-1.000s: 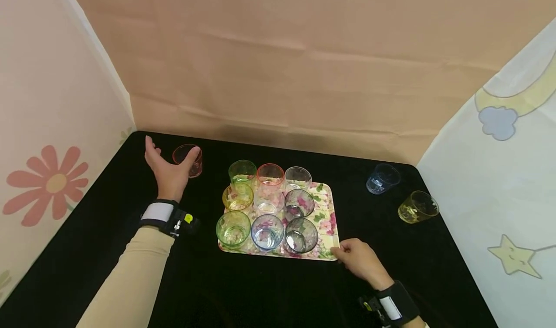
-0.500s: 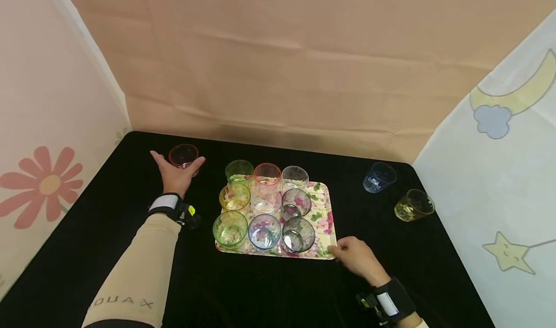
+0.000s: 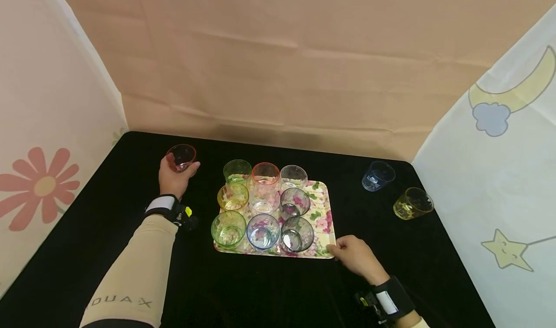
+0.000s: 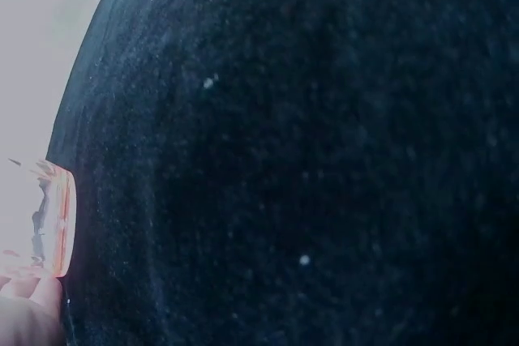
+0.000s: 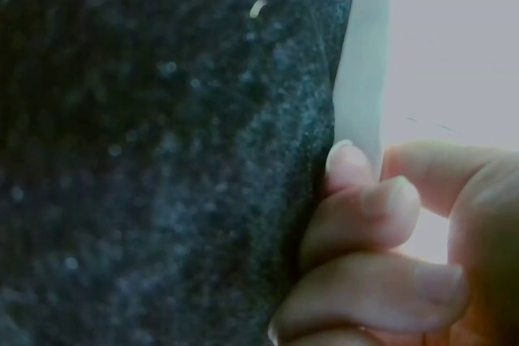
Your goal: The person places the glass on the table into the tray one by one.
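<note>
My left hand [image 3: 173, 177] wraps round a pink-rimmed clear glass [image 3: 181, 155] at the back left of the table, thumb on its right side and fingers on its left. In the left wrist view the same glass [image 4: 40, 220] shows at the left edge, fingertips [image 4: 31, 301] against it. My right hand [image 3: 355, 256] pinches the near right corner of a floral tray [image 3: 323, 217]. The right wrist view shows the thumb and curled fingers on the pale tray rim [image 5: 362, 79]. On the tray stand several coloured glasses in rows, including a blue one [image 3: 263, 234] and a green one [image 3: 229, 230].
To the right, a blue glass [image 3: 378, 176] and a yellow glass [image 3: 412, 204] appear tilted on the black table [image 3: 269, 294]. A brown backdrop [image 3: 269, 77] rises behind the table, with patterned side walls left [image 3: 52, 96] and right [image 3: 460, 173].
My left hand has moved in toward the pink-rimmed glass, and its spread fingers have closed round it. The right hand keeps its pinch on the tray corner. The head view has shifted slightly.
</note>
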The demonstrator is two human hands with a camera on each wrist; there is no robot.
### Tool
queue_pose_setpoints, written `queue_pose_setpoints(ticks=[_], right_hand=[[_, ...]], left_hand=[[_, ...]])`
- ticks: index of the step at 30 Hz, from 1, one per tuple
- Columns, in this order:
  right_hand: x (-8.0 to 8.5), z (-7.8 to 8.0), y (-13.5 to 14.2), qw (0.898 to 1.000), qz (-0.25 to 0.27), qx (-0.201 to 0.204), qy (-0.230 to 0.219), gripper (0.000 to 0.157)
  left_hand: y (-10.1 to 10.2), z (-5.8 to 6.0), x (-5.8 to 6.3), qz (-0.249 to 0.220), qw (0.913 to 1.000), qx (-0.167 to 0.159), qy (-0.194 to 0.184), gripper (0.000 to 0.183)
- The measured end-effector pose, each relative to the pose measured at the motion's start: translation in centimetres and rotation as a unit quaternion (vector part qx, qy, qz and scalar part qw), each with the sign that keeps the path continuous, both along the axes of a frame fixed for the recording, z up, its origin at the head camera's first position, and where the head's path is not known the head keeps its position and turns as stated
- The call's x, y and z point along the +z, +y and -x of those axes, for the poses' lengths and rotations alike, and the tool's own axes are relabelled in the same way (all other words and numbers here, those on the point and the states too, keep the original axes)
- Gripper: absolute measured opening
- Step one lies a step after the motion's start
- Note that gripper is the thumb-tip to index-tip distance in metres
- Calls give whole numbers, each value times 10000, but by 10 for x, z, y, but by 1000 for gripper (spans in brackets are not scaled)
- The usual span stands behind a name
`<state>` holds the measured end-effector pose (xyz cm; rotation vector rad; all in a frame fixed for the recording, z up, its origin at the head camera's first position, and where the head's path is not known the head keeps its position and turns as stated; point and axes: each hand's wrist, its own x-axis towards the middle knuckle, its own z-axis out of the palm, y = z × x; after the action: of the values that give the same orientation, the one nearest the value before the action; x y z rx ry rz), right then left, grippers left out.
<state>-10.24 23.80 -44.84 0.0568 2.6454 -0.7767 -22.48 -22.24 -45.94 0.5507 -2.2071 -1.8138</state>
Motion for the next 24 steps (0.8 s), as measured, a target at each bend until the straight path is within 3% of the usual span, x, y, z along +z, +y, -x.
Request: queue_pose_setpoints(ticks=[16,24], right_hand=[[1,0,-1,10000,14,29,-45,35],[1,1,2,9999,91,47,-41,36]], left_hand=[[-4,-3,8,-367,9992,-117,139,89],[-3,-7,27,3,9984,-441,367,87]])
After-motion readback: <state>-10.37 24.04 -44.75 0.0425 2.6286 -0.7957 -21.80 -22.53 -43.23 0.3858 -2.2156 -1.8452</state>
